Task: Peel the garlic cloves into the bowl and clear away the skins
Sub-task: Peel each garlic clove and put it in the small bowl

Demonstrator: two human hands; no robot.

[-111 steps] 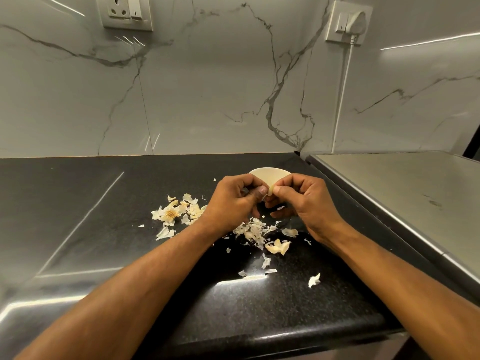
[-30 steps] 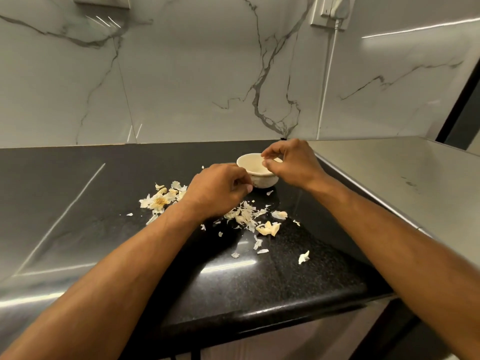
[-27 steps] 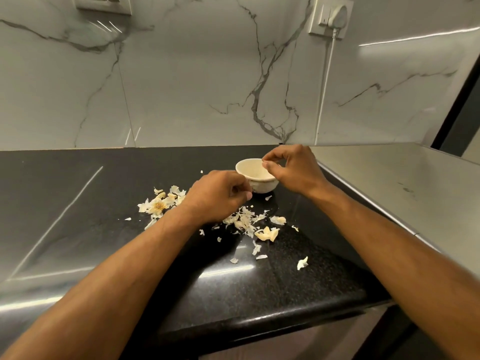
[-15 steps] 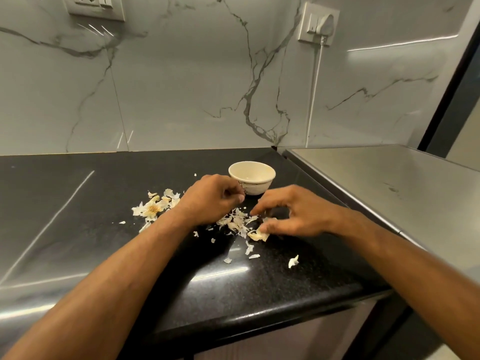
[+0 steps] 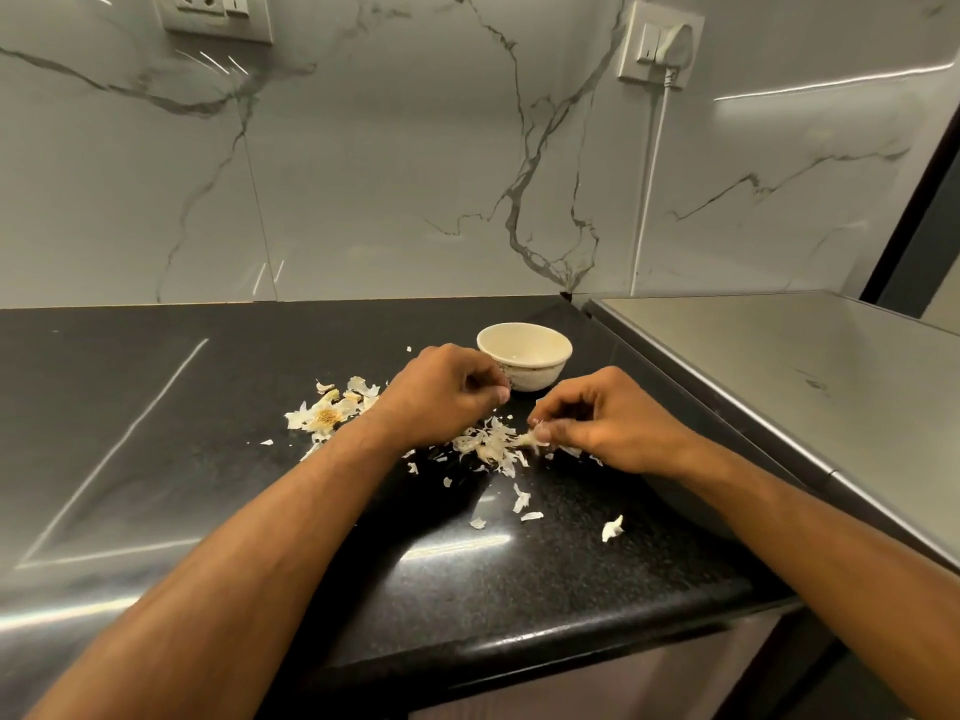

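head view. we find the right hand low over the black desk, thumb and forefinger pinching a pale garlic piece at the near edge of the central heap of skins. whether this piece is an unpeeled clove or only husk we cannot tell; it is small and partly covered by the fingers. the left hand sits just left of the bowl, its fingers curled tight toward the palm; whether they enclose anything is hidden from us. the bowl stands upright behind both hands, near the back of the desk; its contents do not show clearly from this angle.

a second cluster of skins with the dried root base lies to the left of the left wrist, apart from the central heap. loose flakes are scattered toward the front edge, one larger scrap lying alone to the right.

handling, in our judgement: a clove is light, firm and somewhat slick once bared, best held at its two ends while the skin is split from the root tip. the skins are papery, near weightless and brittle; they will scatter under a quick sweep, so they want gathering with a cupped palm drawn slowly across the desk.
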